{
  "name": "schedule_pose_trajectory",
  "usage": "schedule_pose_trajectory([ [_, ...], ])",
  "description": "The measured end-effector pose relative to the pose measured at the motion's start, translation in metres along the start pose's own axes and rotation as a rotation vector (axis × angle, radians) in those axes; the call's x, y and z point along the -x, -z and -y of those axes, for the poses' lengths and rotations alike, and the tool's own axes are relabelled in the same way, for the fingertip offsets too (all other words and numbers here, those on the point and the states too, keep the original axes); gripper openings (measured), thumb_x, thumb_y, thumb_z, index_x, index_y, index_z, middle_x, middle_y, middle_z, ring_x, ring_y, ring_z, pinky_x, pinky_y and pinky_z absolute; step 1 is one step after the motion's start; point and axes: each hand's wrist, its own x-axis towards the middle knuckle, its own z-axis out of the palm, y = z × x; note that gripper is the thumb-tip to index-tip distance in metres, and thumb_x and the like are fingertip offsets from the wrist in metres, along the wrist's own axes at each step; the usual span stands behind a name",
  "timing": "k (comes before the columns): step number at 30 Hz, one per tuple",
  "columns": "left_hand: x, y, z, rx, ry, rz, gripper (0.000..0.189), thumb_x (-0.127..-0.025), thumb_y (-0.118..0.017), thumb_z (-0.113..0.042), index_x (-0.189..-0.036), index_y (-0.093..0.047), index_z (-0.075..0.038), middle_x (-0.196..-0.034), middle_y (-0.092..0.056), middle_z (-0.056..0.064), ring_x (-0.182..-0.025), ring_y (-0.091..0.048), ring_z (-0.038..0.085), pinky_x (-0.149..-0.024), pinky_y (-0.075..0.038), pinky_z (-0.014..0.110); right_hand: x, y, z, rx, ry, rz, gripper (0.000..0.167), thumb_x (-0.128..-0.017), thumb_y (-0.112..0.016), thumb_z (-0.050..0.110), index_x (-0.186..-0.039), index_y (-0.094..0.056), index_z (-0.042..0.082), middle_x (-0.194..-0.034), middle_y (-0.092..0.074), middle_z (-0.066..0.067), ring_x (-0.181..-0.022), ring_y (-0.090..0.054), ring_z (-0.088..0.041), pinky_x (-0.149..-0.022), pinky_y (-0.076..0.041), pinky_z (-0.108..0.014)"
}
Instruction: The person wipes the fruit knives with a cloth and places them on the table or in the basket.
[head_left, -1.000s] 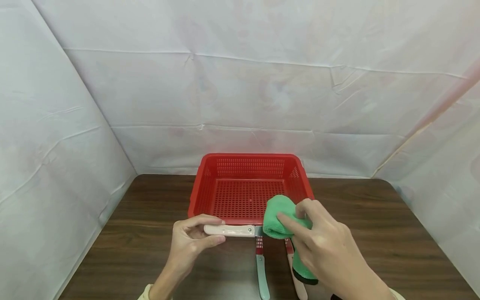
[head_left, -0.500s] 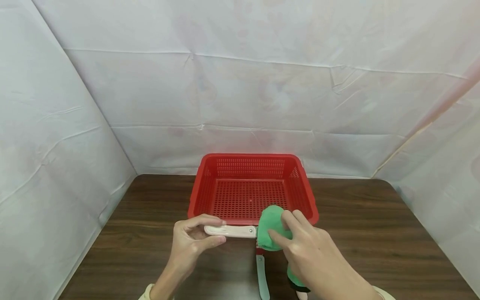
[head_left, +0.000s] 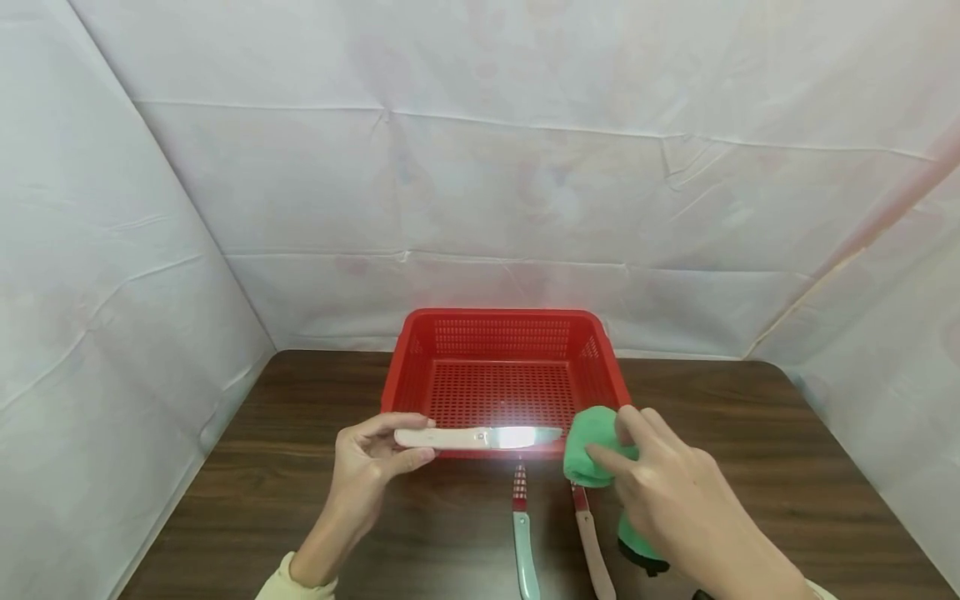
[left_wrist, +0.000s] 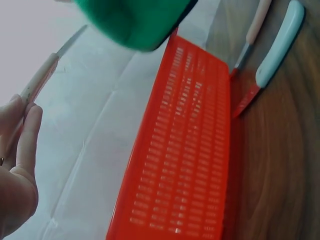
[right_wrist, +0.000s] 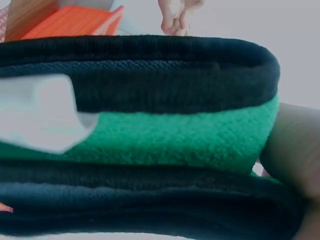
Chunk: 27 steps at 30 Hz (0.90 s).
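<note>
My left hand (head_left: 363, 467) pinches the pale handle of a knife (head_left: 442, 439) between thumb and fingers. The knife is held level above the near rim of the red basket (head_left: 397, 383), its shiny blade pointing right and bare. In the left wrist view the same knife (left_wrist: 42, 75) tilts up from the fingertips. My right hand (head_left: 667, 483) grips a folded green cloth (head_left: 592, 446), just right of the blade tip and apart from it. The right wrist view shows the dark-edged layers of the cloth (right_wrist: 175, 135) close up, hiding much of that view.
Two more knives lie on the wooden table (head_left: 300, 500) in front of the basket: one with a light-blue handle (head_left: 525, 550), one with a pinkish handle (head_left: 592, 550). Their blade ends look red. White sheeting (head_left: 480, 183) hangs behind and at both sides.
The cloth, earlier wrapped over the blade, has slid right off its tip with my right hand. My left hand has raised the knife slightly, and the blade now shows.
</note>
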Motion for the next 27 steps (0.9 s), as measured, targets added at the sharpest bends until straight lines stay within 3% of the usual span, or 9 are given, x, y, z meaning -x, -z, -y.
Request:
schedule_pose_trajectory([
  [2,-0.004,0.002,0.000,-0.012,0.014,-0.014,0.030,-0.073,-0.071,0.014,-0.102,-0.063,0.013,-0.098,-0.068,0.020,-0.086,-0.066,0.023,-0.072,-0.056,0.034,0.004,0.001,-0.005,0.006,-0.006,-0.018,0.053,-0.092,-0.021,0.020,-0.089,-0.074,0.014,-0.082,-0.040,-0.002,-0.072,-0.036,-0.012,-0.036,-0.024,-0.009],
  [6,-0.014,0.006,0.003,-0.063,0.064,-0.060,0.031,-0.074,-0.073,0.009,-0.103,-0.064,0.010,-0.101,-0.067,0.020,-0.089,-0.064,0.026,-0.073,-0.056,0.034,0.009,0.003,-0.012,0.015,-0.021,-0.012,0.030,-0.079,-0.049,0.005,-0.090,-0.076,0.011,-0.082,-0.039,0.000,-0.071,-0.036,-0.011,-0.037,-0.020,-0.009],
  [9,-0.023,0.011,0.008,-0.111,0.125,-0.072,0.030,-0.076,-0.075,0.002,-0.104,-0.066,0.005,-0.105,-0.066,0.019,-0.091,-0.063,0.029,-0.075,-0.056,0.037,0.012,0.005,-0.016,0.013,-0.032,-0.012,0.034,-0.066,-0.057,-0.002,-0.092,-0.076,0.010,-0.081,-0.037,0.001,-0.070,-0.035,-0.010,-0.037,-0.019,-0.010],
  [13,-0.035,0.017,0.015,-0.144,0.183,-0.064,0.030,-0.077,-0.076,-0.004,-0.105,-0.067,0.000,-0.109,-0.065,0.019,-0.091,-0.063,0.029,-0.075,-0.056,0.041,0.014,0.004,-0.020,-0.002,-0.039,-0.032,0.038,-0.082,-0.039,0.009,-0.090,-0.076,0.011,-0.081,-0.037,0.004,-0.070,-0.036,-0.009,-0.037,-0.021,-0.011],
  [15,-0.040,0.019,0.018,-0.153,0.202,-0.060,0.031,-0.077,-0.077,-0.006,-0.106,-0.068,-0.001,-0.109,-0.065,0.017,-0.091,-0.063,0.028,-0.077,-0.055,0.041,0.015,0.004,-0.022,-0.009,-0.047,-0.027,0.044,-0.084,-0.033,0.012,-0.090,-0.076,0.011,-0.080,-0.037,0.004,-0.070,-0.036,-0.009,-0.038,-0.022,-0.011],
  [17,-0.045,0.021,0.021,-0.159,0.219,-0.057,0.033,-0.077,-0.077,-0.007,-0.108,-0.067,-0.001,-0.108,-0.066,0.015,-0.091,-0.063,0.028,-0.078,-0.055,0.041,0.015,0.004,-0.024,-0.011,-0.056,-0.015,0.039,-0.082,-0.039,0.009,-0.090,-0.076,0.010,-0.080,-0.037,0.005,-0.071,-0.036,-0.008,-0.038,-0.023,-0.011],
  [21,-0.054,0.023,0.027,-0.170,0.256,-0.051,0.035,-0.077,-0.077,-0.007,-0.111,-0.067,-0.002,-0.108,-0.067,0.013,-0.092,-0.063,0.027,-0.080,-0.055,0.039,0.016,0.006,-0.026,-0.007,-0.079,0.019,0.035,-0.067,-0.054,-0.003,-0.090,-0.076,0.010,-0.080,-0.036,0.006,-0.071,-0.035,-0.007,-0.040,-0.024,-0.011],
  [27,-0.064,0.023,0.035,-0.212,0.313,-0.039,0.033,-0.079,-0.075,-0.005,-0.111,-0.068,-0.003,-0.107,-0.067,0.012,-0.093,-0.063,0.026,-0.084,-0.052,0.045,0.017,0.006,-0.028,0.000,-0.110,0.041,0.036,-0.067,-0.055,-0.005,-0.090,-0.077,0.011,-0.079,-0.034,0.009,-0.071,-0.034,-0.006,-0.041,-0.025,-0.012],
])
